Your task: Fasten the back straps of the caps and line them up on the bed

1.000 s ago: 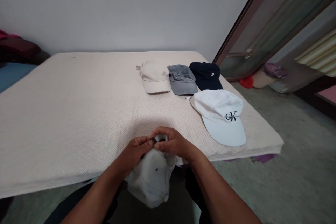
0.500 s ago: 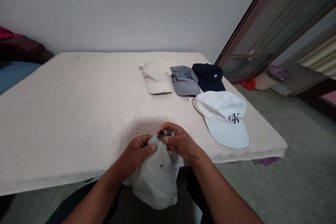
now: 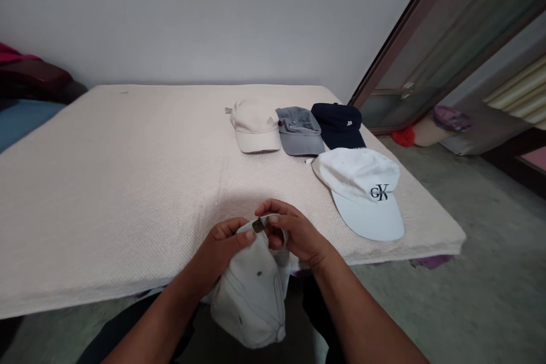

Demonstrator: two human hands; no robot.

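Observation:
A pale grey-white baseball cap hangs crown-down over the near edge of the covered bed-like surface, between my forearms. My left hand pinches the cap's back edge between thumb and fingers, left of a small metal buckle. On the other side of that buckle, my right hand is closed on the cap's back strap, thumb and fingertips close to the metal. The cap's brim is mostly hidden below and behind the crown.
On the pale bedspread lie a cream cap, a grey cap, a navy cap and a white cap with black letters. A wall stands behind; a framed door is at the right.
My right fingers have shifted on the strap beside the buckle, and the dark strap end above it no longer stands up. The cap's crown has sunk slightly down and left.

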